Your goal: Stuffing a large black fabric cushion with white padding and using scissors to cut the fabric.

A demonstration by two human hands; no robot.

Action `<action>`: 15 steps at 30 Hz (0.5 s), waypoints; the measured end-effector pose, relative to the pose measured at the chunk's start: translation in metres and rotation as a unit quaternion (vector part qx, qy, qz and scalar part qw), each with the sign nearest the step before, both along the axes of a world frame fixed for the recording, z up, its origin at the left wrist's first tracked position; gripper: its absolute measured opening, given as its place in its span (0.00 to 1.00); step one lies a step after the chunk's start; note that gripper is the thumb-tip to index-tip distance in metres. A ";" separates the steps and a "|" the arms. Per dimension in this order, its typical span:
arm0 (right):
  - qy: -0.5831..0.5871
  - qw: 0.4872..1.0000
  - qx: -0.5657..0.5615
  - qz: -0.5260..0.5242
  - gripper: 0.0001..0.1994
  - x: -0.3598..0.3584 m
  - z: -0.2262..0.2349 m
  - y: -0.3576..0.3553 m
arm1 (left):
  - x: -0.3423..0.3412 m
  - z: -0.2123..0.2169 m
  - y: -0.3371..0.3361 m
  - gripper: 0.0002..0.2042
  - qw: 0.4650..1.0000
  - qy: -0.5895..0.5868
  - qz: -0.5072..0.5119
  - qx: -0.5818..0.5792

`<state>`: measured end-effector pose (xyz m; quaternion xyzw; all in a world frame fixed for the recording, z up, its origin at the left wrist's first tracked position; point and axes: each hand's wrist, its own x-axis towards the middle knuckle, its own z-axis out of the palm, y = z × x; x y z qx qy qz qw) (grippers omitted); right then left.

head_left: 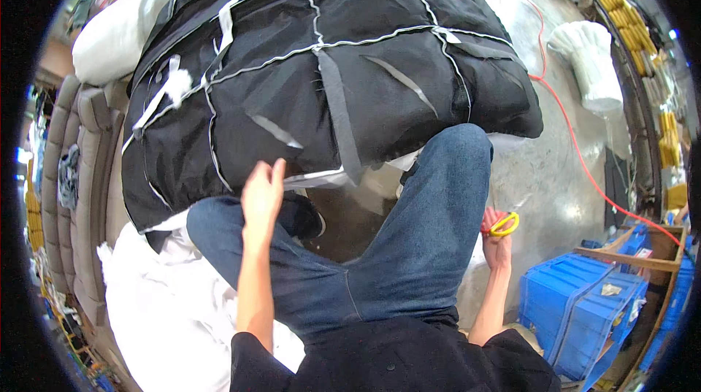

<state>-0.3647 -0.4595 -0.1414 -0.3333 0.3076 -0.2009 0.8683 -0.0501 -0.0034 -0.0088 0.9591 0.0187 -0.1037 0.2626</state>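
Note:
A large black padded cushion lies in front of my knees, its cover crossed by wavy white seams. Strips of dark grey fabric and white ribbon-like pieces hang or lie on it. My left hand is just at the cushion's near edge, fingers stretched and apart, with nothing visible in them; whether it touches the fabric I cannot tell. Off to the right of my knee, my right hand is closed on a pair of scissors with yellow and red handles. Their blades are hard to make out.
White fabric is heaped by my left leg. A grey tufted sofa piece stands at the left. A red hose runs across the floor on the right, past a white wrapped bundle and blue bins.

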 end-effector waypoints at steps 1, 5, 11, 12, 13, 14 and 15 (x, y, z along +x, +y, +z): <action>-0.014 0.999 -0.012 -0.030 0.31 0.006 0.018 -0.002 | -0.015 -0.008 -0.001 0.30 0.978 0.183 0.049 -0.082; -0.095 0.993 -0.071 0.021 0.31 0.047 0.083 0.008 | -0.015 -0.068 -0.005 0.50 0.876 0.416 0.019 -0.244; -0.129 0.963 -0.211 0.112 0.34 0.075 0.180 0.059 | -0.015 -0.079 -0.056 0.36 0.731 0.232 0.232 -0.599; -0.174 0.947 -0.224 0.151 0.35 0.080 0.194 0.068 | -0.014 -0.084 -0.057 0.31 0.723 0.206 0.223 -0.621; -0.219 0.928 -0.237 0.188 0.35 0.082 0.207 0.079 | -0.015 -0.089 -0.056 0.27 0.724 0.181 0.248 -0.618; -0.183 0.933 -0.249 0.182 0.42 0.080 0.224 0.086 | -0.013 -0.088 -0.058 0.25 0.735 0.166 0.229 -0.616; -0.189 0.932 -0.253 0.179 0.42 0.081 0.236 0.091 | -0.013 -0.088 -0.057 0.24 0.748 0.146 0.213 -0.612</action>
